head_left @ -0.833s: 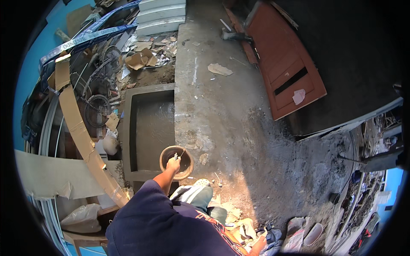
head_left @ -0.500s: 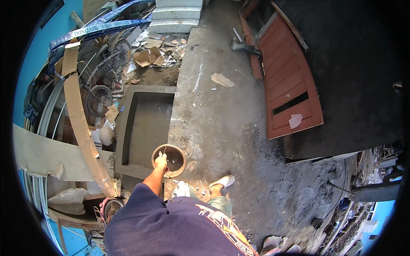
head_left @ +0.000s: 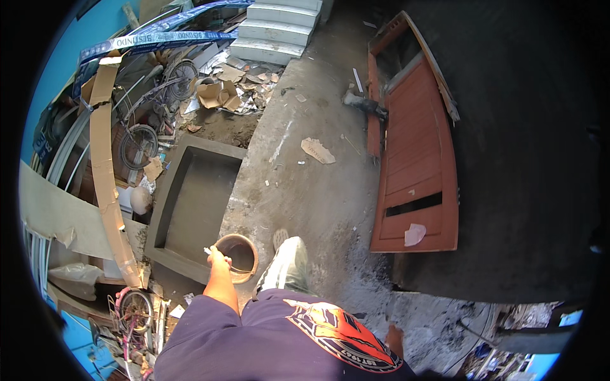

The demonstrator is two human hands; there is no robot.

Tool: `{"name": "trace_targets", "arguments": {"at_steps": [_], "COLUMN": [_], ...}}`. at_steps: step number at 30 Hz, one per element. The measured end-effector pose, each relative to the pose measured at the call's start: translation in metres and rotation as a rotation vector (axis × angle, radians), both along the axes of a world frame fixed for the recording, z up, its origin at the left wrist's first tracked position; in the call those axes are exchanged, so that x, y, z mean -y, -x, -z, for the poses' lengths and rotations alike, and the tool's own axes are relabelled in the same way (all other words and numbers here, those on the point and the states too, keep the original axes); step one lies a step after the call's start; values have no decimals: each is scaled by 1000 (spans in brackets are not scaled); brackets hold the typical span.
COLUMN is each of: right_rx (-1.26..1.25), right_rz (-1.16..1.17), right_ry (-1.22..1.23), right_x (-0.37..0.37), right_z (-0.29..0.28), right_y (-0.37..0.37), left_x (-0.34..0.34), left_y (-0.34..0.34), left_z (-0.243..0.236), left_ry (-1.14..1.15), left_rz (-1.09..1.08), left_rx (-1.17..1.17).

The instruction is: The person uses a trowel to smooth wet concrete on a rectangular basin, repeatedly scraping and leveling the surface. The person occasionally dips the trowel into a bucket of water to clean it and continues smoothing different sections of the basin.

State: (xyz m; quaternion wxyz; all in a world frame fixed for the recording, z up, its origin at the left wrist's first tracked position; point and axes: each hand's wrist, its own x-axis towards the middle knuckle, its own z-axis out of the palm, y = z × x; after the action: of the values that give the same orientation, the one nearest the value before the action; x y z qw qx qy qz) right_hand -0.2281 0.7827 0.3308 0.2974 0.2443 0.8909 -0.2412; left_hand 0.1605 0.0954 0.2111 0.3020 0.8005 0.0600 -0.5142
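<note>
Left hand (head_left: 219, 260) closed at the near-left rim of the brown bucket (head_left: 255, 255), apparently around its handle; the right hand (head_left: 395, 338), well apart beside the dark shirt (head_left: 254, 333), was too hidden for me to tell its state. From my remote view, the bucket sat at the grey concrete basin's (head_left: 213, 149) near-right corner. I judged the grip complete, release not yet made; shadow obscured how full it was.

Visible item count: one bucket (head_left: 256, 257); one concrete basin (head_left: 213, 147); one brown door (head_left: 416, 140); one pale staircase (head_left: 276, 32); one trousered leg (head_left: 289, 270); one shoe (head_left: 280, 238); one long cardboard strip (head_left: 105, 159); one open cardboard box (head_left: 216, 95); one pink paper scrap (head_left: 415, 235); three bicycle wheels (head_left: 138, 147) (head_left: 183, 75) (head_left: 135, 311).
</note>
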Motion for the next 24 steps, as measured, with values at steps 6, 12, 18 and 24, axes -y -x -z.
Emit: {"name": "trace_targets", "arguments": {"at_steps": [6, 12, 18, 24], "right_rx": [-81, -135, -104, 58], "right_rz": [-168, -448, -587, -674], "right_ry": [31, 163, 325, 221], "right_x": [190, 448, 664, 811], "right_z": [6, -18, -35, 6], "right_y": [251, 355, 433, 570], "left_x": [31, 140, 252, 311], "left_y": [47, 126, 168, 233], "left_z": [25, 14, -13, 8], "left_ry": [-114, -23, 21, 167], "left_rz": [-231, -564, -740, -958], "left_rx": [-74, -91, -141, -164]}}
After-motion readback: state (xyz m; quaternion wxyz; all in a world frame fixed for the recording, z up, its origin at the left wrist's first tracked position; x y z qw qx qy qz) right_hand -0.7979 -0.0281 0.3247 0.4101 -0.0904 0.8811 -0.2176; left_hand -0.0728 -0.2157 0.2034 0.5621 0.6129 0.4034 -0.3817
